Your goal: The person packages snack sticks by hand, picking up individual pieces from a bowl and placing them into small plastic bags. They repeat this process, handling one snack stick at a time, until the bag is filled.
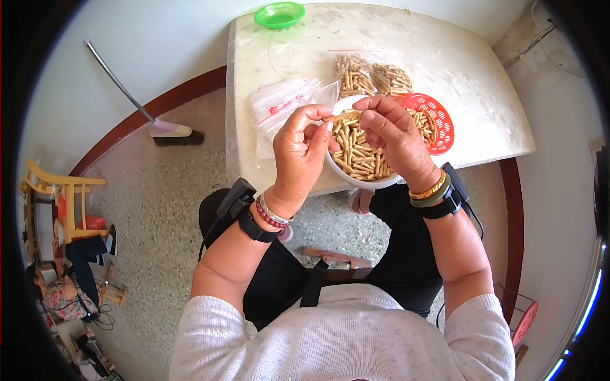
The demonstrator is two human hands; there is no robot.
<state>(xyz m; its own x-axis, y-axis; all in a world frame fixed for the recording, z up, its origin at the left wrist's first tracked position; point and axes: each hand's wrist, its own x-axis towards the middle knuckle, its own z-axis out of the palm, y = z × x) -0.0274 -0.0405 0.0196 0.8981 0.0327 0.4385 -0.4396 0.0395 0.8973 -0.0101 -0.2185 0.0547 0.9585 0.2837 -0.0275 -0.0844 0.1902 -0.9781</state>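
Observation:
Over a white bowl (367, 185) of short tan dried root pieces (357, 152), both hands are raised close together. My left hand (301, 151) pinches one end of a root piece (344, 117) between thumb and fingers. At its other end is my right hand (397, 134), thumb and forefinger closed together; its fingertips seem to hold the same piece. Right of the bowl, partly behind my right hand, sits a red perforated basket (447, 120) with more root pieces inside.
Two clear bags of root pieces (354, 76) lie behind the bowl. A stack of clear plastic bags (279, 103) is at left, and a green dish (279, 15) stands at the table's (445, 47) far edge. A broom (168, 130) leans on the wall; another person (67, 298) sits far left.

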